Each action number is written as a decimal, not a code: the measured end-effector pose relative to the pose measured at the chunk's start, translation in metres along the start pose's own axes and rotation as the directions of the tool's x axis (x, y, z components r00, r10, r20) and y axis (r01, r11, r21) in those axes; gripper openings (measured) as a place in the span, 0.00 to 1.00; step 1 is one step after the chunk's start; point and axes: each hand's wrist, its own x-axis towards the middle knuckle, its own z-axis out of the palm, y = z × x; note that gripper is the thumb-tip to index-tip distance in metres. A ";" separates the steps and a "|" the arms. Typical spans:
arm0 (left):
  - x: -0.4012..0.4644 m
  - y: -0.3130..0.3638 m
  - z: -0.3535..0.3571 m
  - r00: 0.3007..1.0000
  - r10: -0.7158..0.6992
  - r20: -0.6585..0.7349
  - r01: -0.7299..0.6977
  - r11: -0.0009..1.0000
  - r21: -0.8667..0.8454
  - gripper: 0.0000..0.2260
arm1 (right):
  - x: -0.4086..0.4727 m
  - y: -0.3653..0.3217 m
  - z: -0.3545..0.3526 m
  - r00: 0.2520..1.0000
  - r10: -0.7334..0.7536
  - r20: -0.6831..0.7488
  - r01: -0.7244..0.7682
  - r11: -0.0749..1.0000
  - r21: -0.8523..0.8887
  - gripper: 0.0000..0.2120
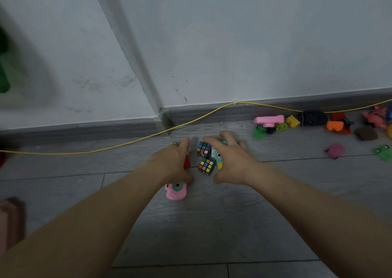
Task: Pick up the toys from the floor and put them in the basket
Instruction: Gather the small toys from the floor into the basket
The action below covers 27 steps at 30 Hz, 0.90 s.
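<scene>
Toys: two puzzle cubes (205, 158) are seen on the grey floor (212, 224) between both hands. Left hand (176, 161), fingers spread and relaxed, is set beside a red piece (187, 162), above a pink toy camera (176, 190). Right hand (231, 161), fingers loosely spread, is laid over a teal toy camera (218, 155). More toys (307, 121) are scattered along the skirting, well apart.

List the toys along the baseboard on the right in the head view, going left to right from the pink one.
pink toy → yellow brick → black toy → orange block → brown toy. The small green pieces below the pink toy overlap it, so I leave them out.
</scene>
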 end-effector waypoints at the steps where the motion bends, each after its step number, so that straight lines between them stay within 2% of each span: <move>1: -0.003 0.000 0.001 1.000 -0.003 0.004 0.003 1.000 0.005 0.38 | -0.002 -0.002 0.000 1.000 -0.003 0.027 0.004 1.000 -0.024 0.52; 4: -0.011 -0.003 0.002 0.997 -0.020 0.070 0.011 0.992 0.127 0.54 | -0.003 -0.010 -0.001 0.994 -0.026 0.106 0.036 0.995 -0.092 0.54; 6: -0.015 -0.004 0.001 0.993 -0.052 0.107 0.034 0.986 0.160 0.58 | -0.001 -0.014 -0.002 0.987 -0.045 0.151 0.063 0.991 -0.118 0.52; 9: -0.019 -0.006 0.003 0.989 -0.087 0.118 0.069 0.986 0.155 0.56 | 0.005 -0.021 0.001 0.987 -0.053 0.154 0.075 0.988 -0.135 0.47; 14: -0.027 -0.007 0.007 0.985 -0.108 0.137 0.091 0.988 0.121 0.44 | 0.007 -0.029 0.012 0.995 -0.098 0.014 0.099 0.981 -0.167 0.31; 19: -0.034 -0.011 0.013 0.996 -0.059 0.060 0.055 0.997 0.058 0.37 | 0.007 -0.028 0.016 0.994 -0.107 -0.017 0.103 0.981 -0.162 0.28; 22: -0.034 -0.015 0.012 0.998 -0.049 0.049 0.048 0.998 0.027 0.40 | 0.005 -0.028 0.013 0.995 -0.101 -0.006 0.099 0.985 -0.141 0.30; 25: -0.032 -0.016 0.010 0.994 -0.072 0.088 0.075 0.996 -0.038 0.49 | 0.007 -0.028 0.011 0.995 -0.088 0.050 0.096 0.979 -0.178 0.34; 27: -0.030 -0.016 0.010 0.991 -0.087 0.098 0.091 0.995 -0.035 0.50 | 0.012 -0.028 0.009 0.993 -0.079 0.092 0.097 0.974 -0.206 0.35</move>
